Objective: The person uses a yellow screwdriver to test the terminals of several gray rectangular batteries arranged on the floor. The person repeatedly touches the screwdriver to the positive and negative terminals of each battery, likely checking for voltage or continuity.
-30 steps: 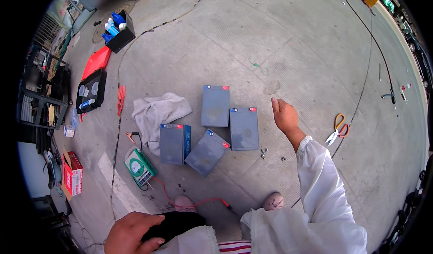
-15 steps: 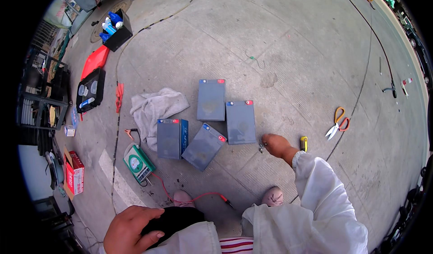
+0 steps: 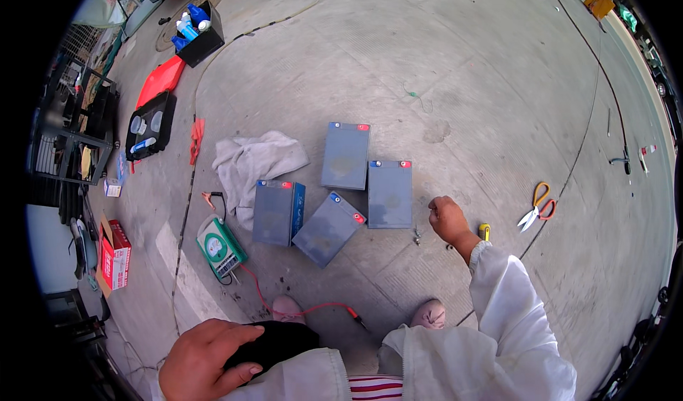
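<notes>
Head view: four gray batteries (image 3: 390, 198) are being shown close together on the gray floor (image 3: 498, 130). Each one is being marked near one edge with a red bit and a blue bit. The one nearest the feet is being seen turned at a slant.

Just right of the batteries, the right hand (image 3: 450, 217) is being held out with its fingers curled in. The inside of the hand is being hidden, so whether something is being pinched cannot be told. Small shiny metal bits (image 3: 417, 237) are being seen on the floor between this hand and the feet, near both the hand and the right-side battery. A yellow tool (image 3: 484, 231) is being seen right by the white sleeve (image 3: 509, 287).

The left hand (image 3: 210, 358) is being held low, well apart from the batteries, beside a black shape (image 3: 281, 347). Its thumb is being spread away from its fingers.

On the left, a bunched gray cloth (image 3: 260, 157) is being seen just beside one battery. Closer to the feet, a green and white meter (image 3: 222, 248) is being shown, with a red wire (image 3: 321, 305) being stretched past the pink shoes (image 3: 430, 314).
</notes>
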A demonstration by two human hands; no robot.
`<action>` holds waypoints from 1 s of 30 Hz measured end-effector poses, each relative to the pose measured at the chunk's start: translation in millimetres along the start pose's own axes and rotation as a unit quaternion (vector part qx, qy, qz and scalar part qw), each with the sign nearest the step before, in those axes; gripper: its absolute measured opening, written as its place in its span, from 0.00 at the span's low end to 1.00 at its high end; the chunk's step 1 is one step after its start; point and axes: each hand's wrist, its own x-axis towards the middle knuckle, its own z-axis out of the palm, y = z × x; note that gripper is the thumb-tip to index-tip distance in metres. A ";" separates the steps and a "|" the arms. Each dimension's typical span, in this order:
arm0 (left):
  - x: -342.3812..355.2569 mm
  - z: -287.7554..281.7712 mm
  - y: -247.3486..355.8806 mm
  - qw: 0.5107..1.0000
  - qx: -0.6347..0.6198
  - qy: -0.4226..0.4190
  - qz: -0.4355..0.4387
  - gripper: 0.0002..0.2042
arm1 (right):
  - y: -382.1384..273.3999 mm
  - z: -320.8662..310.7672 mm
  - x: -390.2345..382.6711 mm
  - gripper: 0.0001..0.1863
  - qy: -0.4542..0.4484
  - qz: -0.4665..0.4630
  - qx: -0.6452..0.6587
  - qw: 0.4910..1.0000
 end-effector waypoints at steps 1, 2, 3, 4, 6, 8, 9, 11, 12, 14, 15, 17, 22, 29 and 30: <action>-1.4 -0.4 1.1 1.000 0.001 0.000 -0.007 0.24 | -13.7 -7.2 9.4 0.09 0.033 0.012 0.031 0.999; -2.7 -0.8 1.3 1.000 0.003 0.000 -0.014 0.24 | -27.3 -15.6 18.1 0.09 0.066 0.025 0.062 0.996; -3.0 -1.8 0.5 1.000 0.004 -0.007 -0.014 0.24 | -40.5 -24.6 23.4 0.09 0.106 0.013 0.080 0.991; -3.7 -2.4 -1.9 1.000 0.005 -0.012 -0.014 0.24 | -57.3 -34.4 28.1 0.09 0.095 0.023 0.130 0.987; -3.1 -3.2 -5.3 1.000 0.006 -0.019 -0.009 0.24 | -88.3 -48.2 33.8 0.08 0.073 0.045 0.224 0.971; -2.7 -3.3 -6.0 1.000 0.008 -0.022 -0.007 0.24 | -111.3 -38.6 36.8 0.07 -0.012 0.047 0.364 0.930; -2.0 -3.6 -6.0 1.000 0.006 -0.019 -0.003 0.25 | -122.6 -30.8 34.7 0.07 -0.042 0.028 0.372 0.927; -2.0 -3.4 -6.1 1.000 0.003 -0.013 0.005 0.25 | -146.5 -17.7 31.0 0.07 -0.082 -0.026 0.335 0.938; -2.7 -2.9 -5.9 1.000 0.004 -0.011 0.004 0.25 | -160.6 -17.0 29.9 0.07 -0.090 -0.062 0.288 0.951; -4.4 -2.3 -5.6 1.000 0.008 -0.008 0.002 0.25 | -172.8 -5.1 30.5 0.07 -0.096 -0.114 0.228 0.962; -5.2 -2.1 -6.4 1.000 0.009 -0.006 0.006 0.25 | -174.8 3.3 33.1 0.07 -0.091 -0.130 0.215 0.964; -6.4 -2.0 -7.9 1.000 0.012 -0.002 0.013 0.25 | -174.5 13.3 35.0 0.06 -0.089 -0.145 0.181 0.969; -7.6 -3.8 -10.3 1.000 0.014 -0.002 0.014 0.25 | -174.8 20.9 37.3 0.06 -0.079 -0.171 0.115 0.975; -5.5 -6.1 -13.0 1.000 0.008 -0.005 0.013 0.25 | -177.0 20.3 35.6 0.04 -0.067 -0.223 0.022 0.972; -5.5 -6.1 -13.6 1.000 0.008 -0.005 0.014 0.25 | -178.7 19.6 35.4 0.04 -0.066 -0.238 -0.003 0.969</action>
